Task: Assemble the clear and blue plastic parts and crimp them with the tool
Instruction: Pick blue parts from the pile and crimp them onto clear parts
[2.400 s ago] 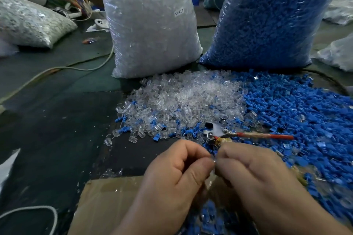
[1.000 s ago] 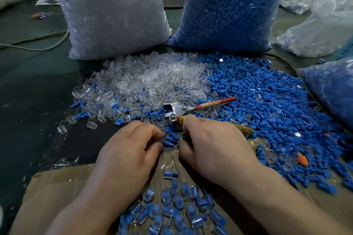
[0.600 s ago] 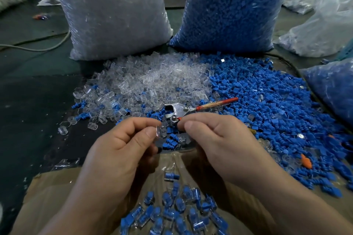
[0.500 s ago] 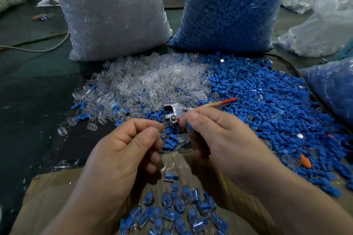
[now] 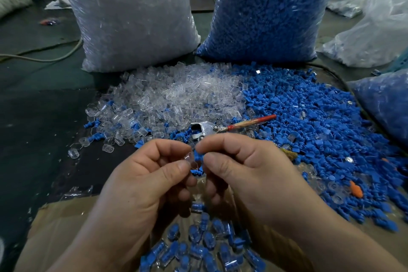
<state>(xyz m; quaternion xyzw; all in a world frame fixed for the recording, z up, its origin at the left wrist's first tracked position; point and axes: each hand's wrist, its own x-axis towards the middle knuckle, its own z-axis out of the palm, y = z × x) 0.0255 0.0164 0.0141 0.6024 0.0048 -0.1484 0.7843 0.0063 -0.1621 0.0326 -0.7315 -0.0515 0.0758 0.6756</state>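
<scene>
Close together in the head view, both hands meet over the near edge of the loose parts. The left hand (image 5: 141,183) has its grip pinched on a clear part (image 5: 191,161) between thumb and forefinger. The right hand (image 5: 249,174) has its grip pinched on a blue part (image 5: 198,155), which touches the clear one where the fingertips meet.

Just beyond the grip lies the tool (image 5: 208,130), metal head toward the left hand and red handle running away past the right hand; the knuckles hide its near edge. Farther beyond, the clear pile (image 5: 176,97) spreads ahead of the left grip and the blue pile (image 5: 309,121) ahead and outward of the right grip, some blue pieces strewn through the clear ones.

Behind the piles stand a bag of clear parts (image 5: 132,17) and a bag of blue parts (image 5: 269,11). Below the grip, toward the person, assembled pieces (image 5: 198,245) lie heaped on cardboard (image 5: 55,227), partly covered by the wrists. An orange piece (image 5: 356,190) sits well out beyond the right wrist, and a cable (image 5: 44,57) runs far to the left.
</scene>
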